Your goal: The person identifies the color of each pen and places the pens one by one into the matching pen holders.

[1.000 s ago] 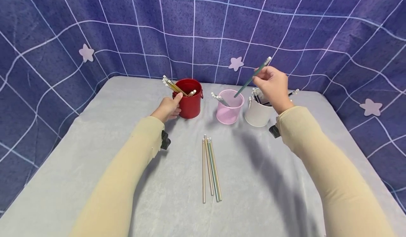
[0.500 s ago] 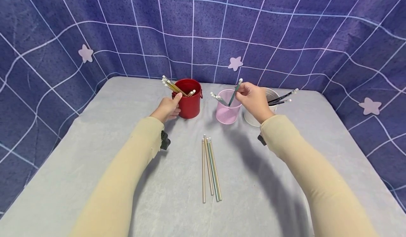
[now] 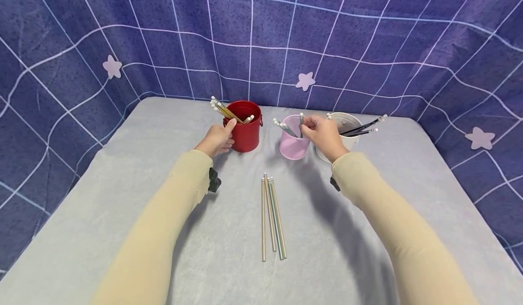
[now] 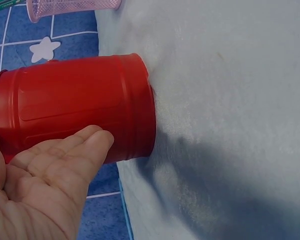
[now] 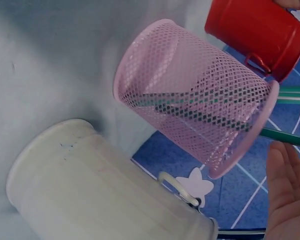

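Note:
My left hand (image 3: 216,139) holds the red bucket (image 3: 247,138) by its left side, thumb at the rim and fingers along the wall. Gold pencils (image 3: 222,108) lean out of that bucket. With thumb and fingers, my right hand (image 3: 324,135) pinches a green pencil (image 5: 285,137) near its eraser end, at the right rim of the pink mesh cup (image 3: 293,149). Through the mesh in the right wrist view, the pencil's lower part shows inside the cup. Other green pencils (image 5: 295,95) lean against the cup's far side.
Right of the pink cup stands a white bucket (image 5: 90,185) with dark pencils (image 3: 363,128) leaning right, partly behind my right hand. Several gold and green pencils (image 3: 273,218) lie on the grey cloth-covered table (image 3: 212,246) in front. A blue curtain (image 3: 261,32) hangs behind.
My right hand has moved left and down from above the white bucket, taking the green pencil into the pink cup, more upright now. My left hand has stayed on the red bucket.

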`<state>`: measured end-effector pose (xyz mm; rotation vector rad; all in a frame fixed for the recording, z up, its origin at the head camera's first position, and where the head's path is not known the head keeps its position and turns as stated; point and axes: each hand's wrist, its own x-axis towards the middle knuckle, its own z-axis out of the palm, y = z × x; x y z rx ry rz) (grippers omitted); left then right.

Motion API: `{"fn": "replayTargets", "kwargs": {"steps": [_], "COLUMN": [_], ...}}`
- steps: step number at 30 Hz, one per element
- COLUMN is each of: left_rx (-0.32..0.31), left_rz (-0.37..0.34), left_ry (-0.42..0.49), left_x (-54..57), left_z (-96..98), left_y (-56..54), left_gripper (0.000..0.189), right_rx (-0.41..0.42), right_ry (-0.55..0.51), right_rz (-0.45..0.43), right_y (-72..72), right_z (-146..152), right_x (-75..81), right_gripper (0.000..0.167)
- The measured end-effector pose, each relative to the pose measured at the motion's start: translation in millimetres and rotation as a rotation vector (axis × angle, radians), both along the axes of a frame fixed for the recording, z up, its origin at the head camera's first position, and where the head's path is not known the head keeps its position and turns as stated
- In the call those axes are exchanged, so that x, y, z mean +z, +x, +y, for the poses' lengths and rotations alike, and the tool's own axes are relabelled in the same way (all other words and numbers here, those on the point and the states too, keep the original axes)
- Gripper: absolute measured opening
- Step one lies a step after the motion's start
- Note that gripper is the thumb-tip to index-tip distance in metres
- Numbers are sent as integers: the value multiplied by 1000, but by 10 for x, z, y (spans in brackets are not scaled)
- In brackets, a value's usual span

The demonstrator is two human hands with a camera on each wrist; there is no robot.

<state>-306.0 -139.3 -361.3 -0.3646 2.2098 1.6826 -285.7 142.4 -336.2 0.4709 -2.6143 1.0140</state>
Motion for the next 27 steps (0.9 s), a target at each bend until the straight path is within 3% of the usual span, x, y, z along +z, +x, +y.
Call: {"fn": "replayTargets", "kwargs": {"steps": [7,17,27], "left_rx": [1,3,0], "left_rz": [10,12,8], "left_ry": [-7,-12,-7], "left_x": [-3,-18,-16], "left_z": [-4,-14,-12], "left_y": [-1,-11,-7], "left_gripper": [75,75,76], "right_rx": [-32,-46,-27], "right_ry": [17,-10,-58], "right_rz": [19,-35,-44], "right_y": [-30,-50,39], "right_z": [-7,-31,-42], "right_x": [-84,-115,-122], "right_gripper": [17,19,19]}}
